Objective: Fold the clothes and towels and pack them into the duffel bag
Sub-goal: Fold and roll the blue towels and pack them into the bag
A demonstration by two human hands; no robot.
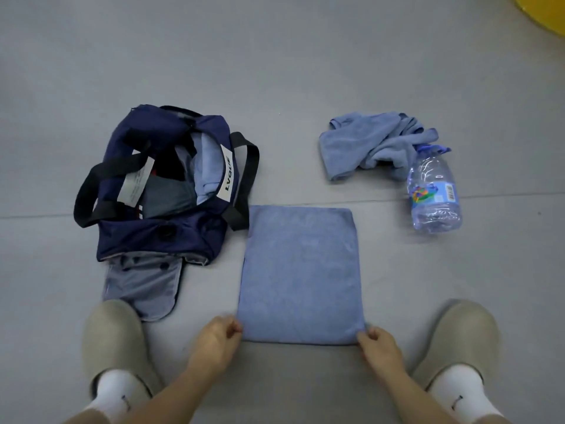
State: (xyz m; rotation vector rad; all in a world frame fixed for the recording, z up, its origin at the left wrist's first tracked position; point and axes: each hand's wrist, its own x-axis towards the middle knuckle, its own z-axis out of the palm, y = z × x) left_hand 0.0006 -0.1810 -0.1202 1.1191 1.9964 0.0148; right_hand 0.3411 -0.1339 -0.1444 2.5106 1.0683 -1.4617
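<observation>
A blue towel (301,273) lies flat on the grey floor as a folded rectangle in front of me. My left hand (217,342) pinches its near left corner and my right hand (379,344) pinches its near right corner. To the left stands the navy duffel bag (159,240), its top open, with grey and light blue fabric inside and a white label on its rim. A second blue towel (371,145) lies crumpled at the back right.
A clear plastic water bottle (434,191) with a blue cap lies beside the crumpled towel. The bag's grey end flap (140,286) is spread on the floor toward my left foot (114,341). My right foot (458,338) is right of the towel. A yellow object (544,16) shows at top right.
</observation>
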